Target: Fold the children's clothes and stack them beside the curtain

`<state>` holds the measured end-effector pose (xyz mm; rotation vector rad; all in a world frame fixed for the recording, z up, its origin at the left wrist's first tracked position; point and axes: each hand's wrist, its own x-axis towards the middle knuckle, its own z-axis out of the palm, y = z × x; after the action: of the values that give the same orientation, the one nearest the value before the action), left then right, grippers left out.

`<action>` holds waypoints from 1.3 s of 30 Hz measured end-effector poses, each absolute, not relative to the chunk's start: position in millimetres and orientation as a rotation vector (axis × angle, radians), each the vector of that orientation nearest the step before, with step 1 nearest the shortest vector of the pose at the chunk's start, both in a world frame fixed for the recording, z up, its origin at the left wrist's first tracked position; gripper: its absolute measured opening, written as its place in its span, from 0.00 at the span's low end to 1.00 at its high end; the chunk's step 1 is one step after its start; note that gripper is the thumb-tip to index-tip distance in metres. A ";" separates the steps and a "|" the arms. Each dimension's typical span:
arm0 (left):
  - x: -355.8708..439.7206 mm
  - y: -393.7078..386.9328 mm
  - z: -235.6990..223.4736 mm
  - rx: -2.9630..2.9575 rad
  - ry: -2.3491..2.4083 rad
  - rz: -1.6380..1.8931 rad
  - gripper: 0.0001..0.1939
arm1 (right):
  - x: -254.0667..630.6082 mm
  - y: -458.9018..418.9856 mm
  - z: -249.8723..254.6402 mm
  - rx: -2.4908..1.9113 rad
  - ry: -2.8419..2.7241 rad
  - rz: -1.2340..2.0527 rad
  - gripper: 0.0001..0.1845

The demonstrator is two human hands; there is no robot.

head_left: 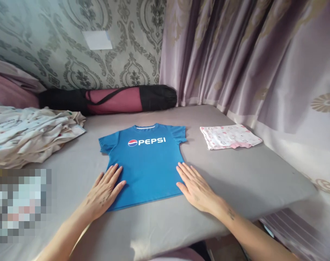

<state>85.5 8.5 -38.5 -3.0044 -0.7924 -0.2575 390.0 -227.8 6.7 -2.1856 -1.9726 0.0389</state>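
A blue T-shirt (147,166) with a white PEPSI print lies spread flat, front up, on the grey bed sheet (143,232). Its collar points away from me and its hem faces me. My left hand (106,190) rests flat on the shirt's lower left side, fingers stretched out and thumb apart. Opposite it, my right hand (193,186) lies flat over the lower right edge with its fingers extended. Neither hand grips the cloth.
To the right lies a folded white cloth with pink patterns (230,137). A heap of pale printed fabric (26,136) sits at the left. Along the wall stretches a black and maroon roll bag (113,99). Purple curtains (222,54) hang at the right. A blurred patch covers the lower left.
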 end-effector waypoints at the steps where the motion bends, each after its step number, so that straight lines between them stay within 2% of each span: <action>1: 80.1 11.1 -39.4 -3.005 -0.778 -0.247 0.28 | 391.5 -232.7 6.0 -2.196 -1.953 0.017 0.31; 4: 80.4 15.9 -27.1 -2.980 -0.884 -0.167 0.27 | 393.1 -244.3 5.9 -2.214 -1.897 -0.045 0.31; 8: 122.5 25.3 19.1 -3.054 -0.958 -0.056 0.25 | 392.5 -251.3 9.8 -2.202 -1.809 -0.114 0.26; 13: 237.2 33.0 66.4 -3.385 -0.644 -0.180 0.20 | 384.7 -245.9 14.9 -2.321 -1.439 -0.191 0.17; 16: 321.1 28.3 71.8 -3.533 -0.510 -0.105 0.16 | 376.3 -241.1 10.6 -2.387 -1.249 -0.254 0.12; 20: 413.4 16.3 65.3 -3.538 -0.697 -0.049 0.13 | 370.9 -240.3 2.0 -2.368 -1.125 -0.276 0.05; 23: 456.4 8.8 56.4 -3.442 -0.990 -0.018 0.16 | 372.8 -242.3 -0.1 -2.313 -1.128 -0.250 0.07; 29: 489.4 7.2 36.5 -3.345 -1.285 -0.023 0.30 | 375.0 -244.7 1.6 -2.174 -1.142 -0.206 0.10; 31: 491.2 11.2 32.7 -3.372 -1.306 -0.037 0.26 | 373.5 -244.8 2.5 -2.154 -1.110 -0.192 0.10; 34: 491.1 19.3 30.2 -3.438 -1.348 -0.076 0.15 | 369.8 -244.4 4.5 -2.176 -1.051 -0.152 0.08; 39: 491.4 38.3 32.3 -3.562 -1.599 -0.176 0.06 | 362.2 -244.5 4.3 -2.230 -1.032 -0.118 0.17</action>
<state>491.4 38.3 32.3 -3.5615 -1.5988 -0.1763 362.2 -244.5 4.3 -2.2299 -1.0317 -0.1175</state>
